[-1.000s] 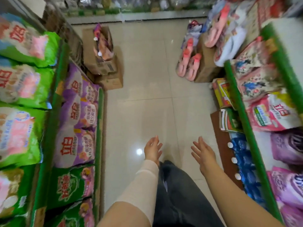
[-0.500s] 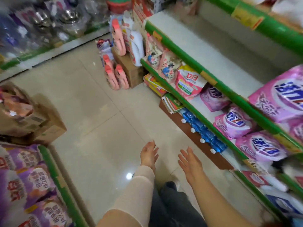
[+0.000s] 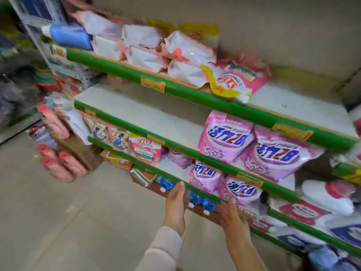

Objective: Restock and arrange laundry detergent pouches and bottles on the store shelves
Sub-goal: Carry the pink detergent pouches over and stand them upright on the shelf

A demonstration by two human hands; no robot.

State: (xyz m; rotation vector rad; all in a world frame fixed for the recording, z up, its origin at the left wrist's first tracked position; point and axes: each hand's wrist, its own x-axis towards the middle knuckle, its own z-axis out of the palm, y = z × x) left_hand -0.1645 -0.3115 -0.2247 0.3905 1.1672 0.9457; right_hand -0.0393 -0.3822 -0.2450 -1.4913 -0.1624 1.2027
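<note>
- Pink is filling our view: two large pink pouches [image 3: 226, 135] are leaning at the right of the middle shelf [image 3: 136, 112], and its white board is lying bare to their left.
- Smaller pink pouches [image 3: 205, 176] are sitting on the lower shelf [image 3: 173, 170], and blue white-capped packs [image 3: 197, 198] are lying under its green rail.
- We are reaching in low with both hands. The left hand [image 3: 175, 202] is pointing up edge-on, its grip flat and straight, fingertips at that rail; whether they are touching it we cannot tell.
- The right hand [image 3: 232, 218] is hanging just beside it, grip spread and carrying nothing.
- We are judging this as the approach, with stock not yet picked.
- The next move is looking like choosing a pack or pouch between the hands, closing both grips round it, lifting it past the rail, and standing it label-out on the bare board.
</note>
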